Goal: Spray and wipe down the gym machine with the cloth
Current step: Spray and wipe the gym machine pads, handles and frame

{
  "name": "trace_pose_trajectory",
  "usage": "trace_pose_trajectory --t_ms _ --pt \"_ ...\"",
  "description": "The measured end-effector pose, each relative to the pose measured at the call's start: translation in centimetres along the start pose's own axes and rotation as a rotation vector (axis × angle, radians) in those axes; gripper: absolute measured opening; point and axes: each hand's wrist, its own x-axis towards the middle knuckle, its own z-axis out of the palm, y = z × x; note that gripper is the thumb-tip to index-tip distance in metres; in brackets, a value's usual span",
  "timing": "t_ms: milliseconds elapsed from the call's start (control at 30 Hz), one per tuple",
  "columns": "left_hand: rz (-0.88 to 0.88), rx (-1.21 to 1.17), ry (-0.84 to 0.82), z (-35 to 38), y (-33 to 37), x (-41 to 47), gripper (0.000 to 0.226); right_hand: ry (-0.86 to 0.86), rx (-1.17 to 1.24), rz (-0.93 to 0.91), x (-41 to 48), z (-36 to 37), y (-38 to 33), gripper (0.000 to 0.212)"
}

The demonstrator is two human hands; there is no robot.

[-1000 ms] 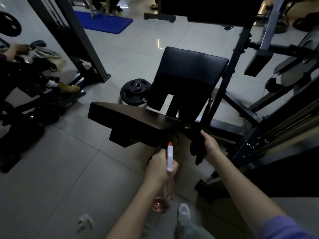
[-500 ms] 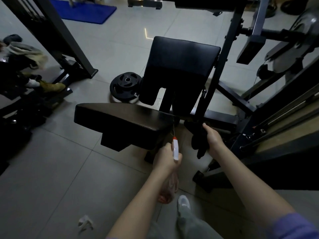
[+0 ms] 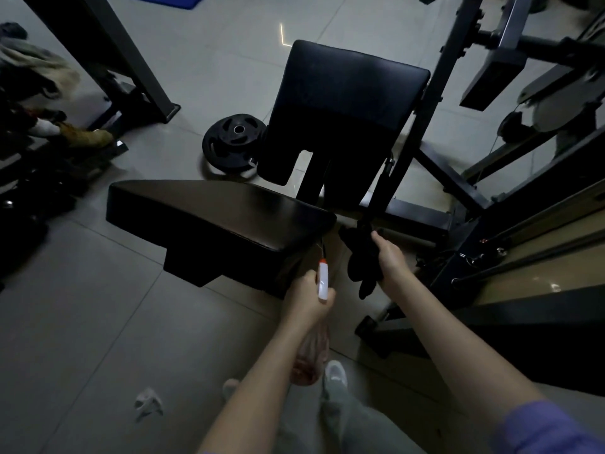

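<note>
Grip first: our left hand (image 3: 307, 298) is clenched round the neck of the spray bottle (image 3: 322, 283), whose white head with its orange tip points up at the near corner of the seat pad (image 3: 212, 217), just beside it. Its pinkish body hangs below our wrist. Our right hand (image 3: 389, 257) grasps the dark cloth (image 3: 360, 260) bunched in the fist, with a loose end dangling. The cloth sits close to the foot of the machine's upright post (image 3: 422, 103), though in this dim light we cannot tell whether it touches the metal. It is not on either pad. Beyond the seat, the back pad (image 3: 350, 93) stands tilted, and a weight plate (image 3: 234, 142) lies on the floor to its left. We see no wet sheen, droplets or wipe streaks on the upholstery, but the gloom could hide them. We judge the job to be near its start: bottle aimed, cloth ready, spraying at most begun. Wiping the seat, the back pad and the frame all appear left to do.
</note>
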Motion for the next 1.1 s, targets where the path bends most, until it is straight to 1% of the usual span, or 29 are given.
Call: trace_pose_trajectory --t_ms 100,200,300,400,467,533,600,700,767,833,967,1100 --pt "-0.036 0.012 0.012 0.1 0.4 0.5 0.019 -0.019 0.0 0.0 0.2 -0.2 -0.1 0.035" --pt "-0.04 0.029 0.027 0.2 0.7 0.5 0.017 -0.015 -0.003 0.001 0.3 -0.5 -0.4 0.031" --pt "-0.038 0.009 0.001 0.1 0.4 -0.2 0.017 -0.035 0.012 0.024 0.5 -0.2 -0.4 0.032" --pt "-0.052 0.008 -0.012 -0.4 -0.4 -1.4 0.016 -0.101 0.055 0.048 0.2 1.3 -0.2 0.03" --pt "-0.038 0.013 0.0 -1.1 -0.9 -2.4 0.017 -0.163 0.053 0.068 -0.1 3.8 0.2 0.033" --pt "-0.001 0.108 -0.013 -1.9 -1.3 -3.3 0.034 -0.213 0.034 0.074 -0.9 6.9 0.8 0.038" --pt "0.008 0.233 -0.051 -2.8 -1.9 -4.2 0.051 -0.19 0.036 0.068 -1.5 9.1 1.2 0.051" --pt "0.039 0.393 -0.114 -3.8 -3.2 -4.8 0.059 -0.113 0.09 0.071 -2.0 10.2 1.6 0.054" --pt "0.045 0.45 -0.116 -4.4 -3.8 -4.9 0.059 -0.098 0.121 0.088 -2.5 10.2 1.6 0.054" --pt "0.012 0.453 -0.117 -4.7 -4.2 -5.1 0.057 -0.118 0.15 0.094 -4.1 10.4 1.9 0.053" --pt "-0.128 0.315 -0.092 -5.4 -5.0 -5.5 0.046 -0.215 0.213 0.095 -8.0 10.4 2.9 0.053" --pt "-0.151 0.339 -0.131 -5.8 -5.3 -6.0 0.048 -0.146 0.261 0.071 -8.4 11.4 2.6 0.055"
